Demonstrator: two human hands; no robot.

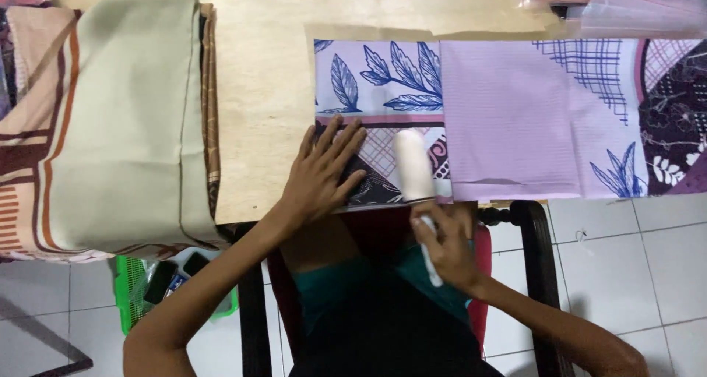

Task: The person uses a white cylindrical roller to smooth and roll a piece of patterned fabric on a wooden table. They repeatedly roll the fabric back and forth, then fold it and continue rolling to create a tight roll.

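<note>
While the left hand (320, 172) lies flat with fingers spread wide on the folded cloth (383, 127), holding nothing, the right hand (445, 248) keeps a closed grip on the handle of a white lint roller (412, 163). The roller head rests on the patterned cloth just ahead of the right grip and just right of the left fingertips. The cloth lies at the near edge of the wooden bench (265, 90), printed with blue leaves on lilac, a pink band and a dark checked panel. Touching it, to the right of both hands, lies a larger lilac cloth (515, 119) with a blue grid and dark floral corner. Well left of the left hand sits a stack of folded fabric (110, 127), grey-green on top with brown stripes. Beyond the right grip, at the far corner, lie clear plastic bags (626, 5). Below the bench edge, a green basket (132, 281) stands on the tiled floor (633, 259), beside a dark chair (534, 230).
</note>
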